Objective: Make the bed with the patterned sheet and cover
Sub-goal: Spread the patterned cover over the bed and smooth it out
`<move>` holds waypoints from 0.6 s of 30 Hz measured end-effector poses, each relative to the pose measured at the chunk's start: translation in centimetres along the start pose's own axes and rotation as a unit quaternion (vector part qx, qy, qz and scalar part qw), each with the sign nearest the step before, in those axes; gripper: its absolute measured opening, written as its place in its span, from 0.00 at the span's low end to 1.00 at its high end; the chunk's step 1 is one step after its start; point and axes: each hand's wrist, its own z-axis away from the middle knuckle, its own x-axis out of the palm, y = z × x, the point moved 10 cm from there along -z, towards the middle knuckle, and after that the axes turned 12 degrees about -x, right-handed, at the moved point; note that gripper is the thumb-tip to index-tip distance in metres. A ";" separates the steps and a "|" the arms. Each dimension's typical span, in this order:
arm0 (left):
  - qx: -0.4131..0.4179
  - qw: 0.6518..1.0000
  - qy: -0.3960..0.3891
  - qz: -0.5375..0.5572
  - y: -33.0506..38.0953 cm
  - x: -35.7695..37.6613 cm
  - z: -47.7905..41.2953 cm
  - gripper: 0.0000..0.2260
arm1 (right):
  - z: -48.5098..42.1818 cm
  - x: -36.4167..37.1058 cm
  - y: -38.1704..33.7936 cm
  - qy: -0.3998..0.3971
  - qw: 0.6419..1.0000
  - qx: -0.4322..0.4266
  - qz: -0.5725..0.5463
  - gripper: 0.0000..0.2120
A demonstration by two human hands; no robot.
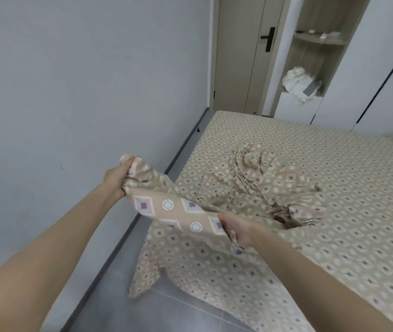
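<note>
Overhead, head view: two hands noted. Left hand point(116, 179) and right hand point(237, 230) each clench one edge of the single patterned cover point(257, 188), bunched atop one patterned sheet point(358, 200) spread across the bed beside the grey floor point(128, 295).

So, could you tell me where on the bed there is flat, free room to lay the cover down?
The sheet lies flat and free along the far edge toward the door and across the right side. The middle is crowded by the bunched cover, held by the left hand and right hand. One end spills over the near-left corner to the floor.
</note>
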 end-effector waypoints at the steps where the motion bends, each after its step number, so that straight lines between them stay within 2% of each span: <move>1: 0.031 0.999 0.007 -0.010 2.2 -0.3 0.6 0.06 | -0.2 1.2 -1.1 0.002 1.000 -0.012 -0.017 0.14; 5: 0.161 0.987 0.024 -0.005 12.6 -1.5 3.9 0.05 | -1.5 5.5 -7.4 0.007 0.990 -0.081 -0.118 0.16; 8: 0.233 0.970 0.053 0.035 18.7 -5.6 5.4 0.04 | -3.0 8.8 -12.0 0.044 0.978 -0.129 -0.157 0.18; 11: 0.252 0.961 0.098 0.060 19.7 -11.5 4.7 0.07 | -4.5 13.4 -13.6 0.049 0.973 -0.141 -0.175 0.13; 13: 0.198 0.972 0.122 0.031 16.9 -15.8 2.0 0.08 | -5.2 16.1 -12.4 0.063 0.980 -0.128 -0.141 0.14; 15: 0.105 0.987 0.120 -0.010 12.4 -19.6 -1.6 0.08 | -6.9 18.4 -9.4 0.060 0.991 -0.093 -0.080 0.13; 17: 0.001 0.992 0.108 -0.069 6.9 -21.5 -3.4 0.16 | -7.9 19.6 -6.4 0.039 0.998 -0.056 0.017 0.10; 18: -0.042 0.990 0.093 -0.099 3.8 -22.6 -4.2 0.16 | -8.7 20.9 -4.8 0.014 0.997 -0.038 0.073 0.06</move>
